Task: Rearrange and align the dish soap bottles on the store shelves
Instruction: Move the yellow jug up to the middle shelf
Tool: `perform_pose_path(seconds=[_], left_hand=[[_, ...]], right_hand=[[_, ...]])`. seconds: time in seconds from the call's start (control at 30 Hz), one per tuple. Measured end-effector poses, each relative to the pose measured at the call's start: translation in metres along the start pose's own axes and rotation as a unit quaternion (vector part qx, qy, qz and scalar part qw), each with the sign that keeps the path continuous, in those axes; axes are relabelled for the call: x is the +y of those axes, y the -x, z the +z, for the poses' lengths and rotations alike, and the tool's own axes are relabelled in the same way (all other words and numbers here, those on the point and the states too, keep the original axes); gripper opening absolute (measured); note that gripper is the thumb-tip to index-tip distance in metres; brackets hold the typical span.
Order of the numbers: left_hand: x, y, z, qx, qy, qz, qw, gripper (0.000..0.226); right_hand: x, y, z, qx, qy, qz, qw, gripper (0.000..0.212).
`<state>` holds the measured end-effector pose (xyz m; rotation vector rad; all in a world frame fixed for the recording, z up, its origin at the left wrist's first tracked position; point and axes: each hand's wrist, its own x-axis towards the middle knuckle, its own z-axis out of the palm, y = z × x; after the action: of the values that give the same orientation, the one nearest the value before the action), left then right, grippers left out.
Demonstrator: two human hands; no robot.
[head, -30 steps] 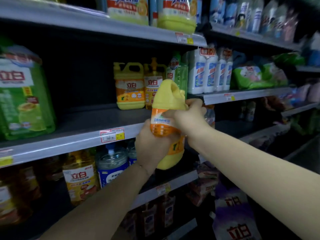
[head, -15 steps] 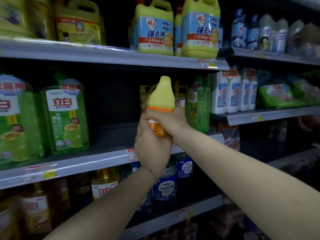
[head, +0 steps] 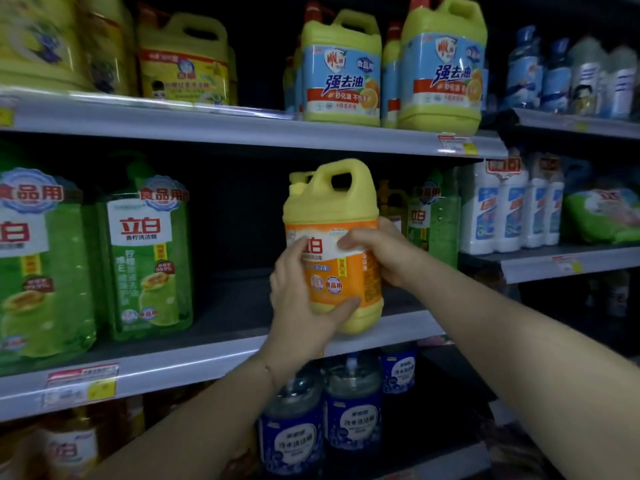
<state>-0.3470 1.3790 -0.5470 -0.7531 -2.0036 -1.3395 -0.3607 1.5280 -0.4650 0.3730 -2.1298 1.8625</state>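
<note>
Head view: both forearms reach up and forward to the middle shelf (head: pixel 207 362). The yellow dish soap jug (head: pixel 332 202) stands upright at the shelf's near edge, right of the green bottles (head: pixel 149 258); whether its base touches the shelf is unclear. The left grip (head: pixel 298 299) wraps around the jug's lower left side. The right grip (head: pixel 381 254) clasps the right side, with its fingers curled onto the label.

Bare shelf (head: pixel 225 306) between green bottles (head: pixel 149 258) and jug (head: pixel 332 216).
</note>
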Motion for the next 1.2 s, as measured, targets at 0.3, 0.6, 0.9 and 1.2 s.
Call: perform_pose_path(seconds=[0.3,0.6,0.9,1.2], left_hand=[[-0.059,-0.072,-0.025,-0.160,0.220,-0.271,0.923,0.135],[-0.082,-0.097,0.002,-0.115,0.192,-0.278,0.934,0.106],[-0.108,-0.125,0.028,-0.169,0.002,-0.211,0.963,0.101],[-0.119,-0.134,0.045,-0.111,-0.078,-0.154,0.979,0.081]], right_hand=[[0.022,-0.041,-0.005,-0.092,-0.036,0.043,0.994,0.061],[0.060,-0.059,-0.022,0.029,0.041,-0.004,0.999,0.047],[0.109,-0.081,-0.001,0.255,0.222,-0.042,0.940,0.037],[0.126,-0.104,-0.008,0.184,0.382,0.069,0.903,0.004]])
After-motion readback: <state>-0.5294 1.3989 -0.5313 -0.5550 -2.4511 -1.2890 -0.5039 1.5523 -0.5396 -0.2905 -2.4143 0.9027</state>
